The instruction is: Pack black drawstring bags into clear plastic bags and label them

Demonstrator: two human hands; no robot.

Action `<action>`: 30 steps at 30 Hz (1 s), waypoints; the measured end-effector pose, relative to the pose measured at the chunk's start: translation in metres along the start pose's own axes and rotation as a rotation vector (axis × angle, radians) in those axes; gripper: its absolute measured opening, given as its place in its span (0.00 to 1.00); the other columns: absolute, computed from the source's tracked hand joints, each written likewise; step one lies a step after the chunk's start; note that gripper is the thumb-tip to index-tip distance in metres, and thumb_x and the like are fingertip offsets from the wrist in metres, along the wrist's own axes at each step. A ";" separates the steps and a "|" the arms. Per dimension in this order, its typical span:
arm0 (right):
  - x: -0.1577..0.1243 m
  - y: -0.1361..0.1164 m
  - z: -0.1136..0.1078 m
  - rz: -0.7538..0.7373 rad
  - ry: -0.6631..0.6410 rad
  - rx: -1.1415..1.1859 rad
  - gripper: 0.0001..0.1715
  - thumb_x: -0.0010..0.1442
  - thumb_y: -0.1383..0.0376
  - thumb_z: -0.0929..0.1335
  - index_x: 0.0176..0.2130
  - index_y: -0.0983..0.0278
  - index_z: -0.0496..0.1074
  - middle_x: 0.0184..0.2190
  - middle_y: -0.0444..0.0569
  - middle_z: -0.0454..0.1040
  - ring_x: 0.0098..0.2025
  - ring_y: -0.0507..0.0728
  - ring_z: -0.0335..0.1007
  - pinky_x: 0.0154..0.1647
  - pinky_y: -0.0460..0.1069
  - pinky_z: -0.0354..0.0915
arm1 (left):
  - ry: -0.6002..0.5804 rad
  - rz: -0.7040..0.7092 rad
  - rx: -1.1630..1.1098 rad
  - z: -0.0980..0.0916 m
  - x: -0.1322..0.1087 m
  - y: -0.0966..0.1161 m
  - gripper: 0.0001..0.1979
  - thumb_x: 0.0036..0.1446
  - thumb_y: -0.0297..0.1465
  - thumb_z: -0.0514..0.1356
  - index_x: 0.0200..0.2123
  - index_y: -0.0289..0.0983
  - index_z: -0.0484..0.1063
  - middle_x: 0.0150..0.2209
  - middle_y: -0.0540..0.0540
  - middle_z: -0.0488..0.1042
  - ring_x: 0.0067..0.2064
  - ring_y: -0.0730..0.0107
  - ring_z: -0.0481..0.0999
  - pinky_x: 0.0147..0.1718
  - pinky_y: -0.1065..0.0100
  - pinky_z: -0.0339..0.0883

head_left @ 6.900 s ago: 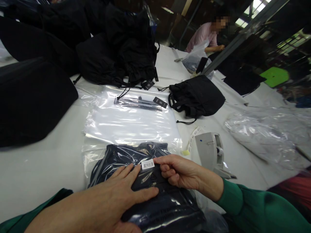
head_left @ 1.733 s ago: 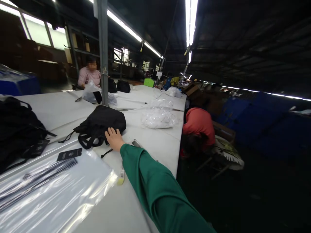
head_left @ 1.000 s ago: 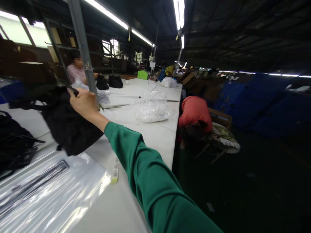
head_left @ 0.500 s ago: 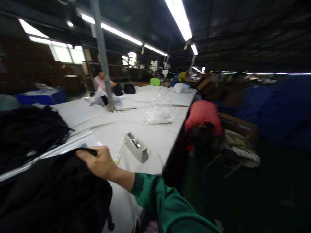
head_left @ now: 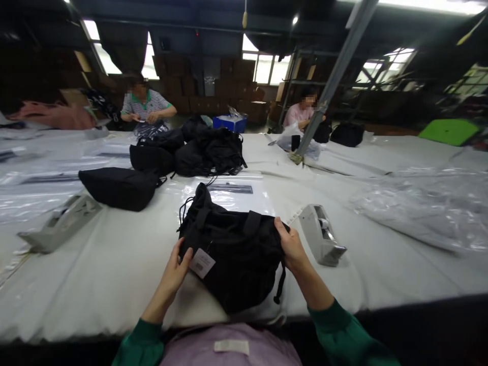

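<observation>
A black fabric bag (head_left: 236, 254) with drawstring cords is held in front of me, over the table's near edge. My left hand (head_left: 176, 269) grips its left side, thumb near a white hang tag (head_left: 202, 263). On the opposite side, my right hand (head_left: 293, 246) is closed on the bag's upper right corner, and a cord with a stopper dangles below it. Just behind the bag lies a clear plastic bag (head_left: 263, 195) with dark print. A grey tape dispenser (head_left: 322, 235) stands to the right of my right hand.
Several black bags (head_left: 118, 187) lie in a pile at the left back of the white table (head_left: 114, 269). A second tape dispenser (head_left: 61, 223) is on the left. Clear plastic bags (head_left: 415, 203) spread at right. Two people work across the table beside a metal post (head_left: 331, 76).
My view has swung left, from along the table to across it. My left hand has come into sight on the black bag, which now hangs in front of me between both hands.
</observation>
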State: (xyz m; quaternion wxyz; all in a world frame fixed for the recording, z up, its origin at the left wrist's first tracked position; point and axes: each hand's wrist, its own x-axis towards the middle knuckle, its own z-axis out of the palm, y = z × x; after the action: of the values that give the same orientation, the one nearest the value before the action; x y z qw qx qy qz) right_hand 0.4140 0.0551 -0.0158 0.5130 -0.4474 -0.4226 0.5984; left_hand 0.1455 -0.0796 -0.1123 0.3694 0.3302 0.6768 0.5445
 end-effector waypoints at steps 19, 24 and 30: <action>-0.107 0.024 0.070 0.043 -0.243 0.013 0.26 0.60 0.45 0.67 0.43 0.62 0.77 0.35 0.50 0.79 0.39 0.60 0.76 0.41 0.54 0.73 | -0.321 0.288 -0.221 0.020 -0.008 0.050 0.47 0.55 0.64 0.46 0.65 0.36 0.58 0.65 0.36 0.60 0.68 0.49 0.54 0.66 0.54 0.48; -0.137 0.027 0.089 -0.202 -0.805 -0.319 0.24 0.53 0.49 0.74 0.46 0.57 0.77 0.41 0.49 0.77 0.44 0.61 0.73 0.46 0.53 0.69 | -0.641 0.108 -0.206 -0.019 0.043 0.123 0.30 0.56 0.55 0.57 0.49 0.37 0.76 0.47 0.42 0.78 0.52 0.54 0.73 0.52 0.58 0.66; -0.124 0.000 0.069 -0.280 -0.891 -0.450 0.21 0.52 0.55 0.74 0.47 0.54 0.78 0.41 0.47 0.79 0.42 0.61 0.75 0.45 0.52 0.70 | -0.747 0.167 -0.014 -0.019 0.048 0.156 0.18 0.52 0.41 0.67 0.41 0.35 0.77 0.38 0.45 0.78 0.41 0.64 0.75 0.41 0.68 0.66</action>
State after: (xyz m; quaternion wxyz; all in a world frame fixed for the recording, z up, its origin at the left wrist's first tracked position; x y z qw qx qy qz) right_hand 0.3561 -0.0709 0.0132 0.2493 -0.1878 -0.7740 0.5508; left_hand 0.1122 -0.0186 0.0369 0.5473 0.5571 0.4627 0.4196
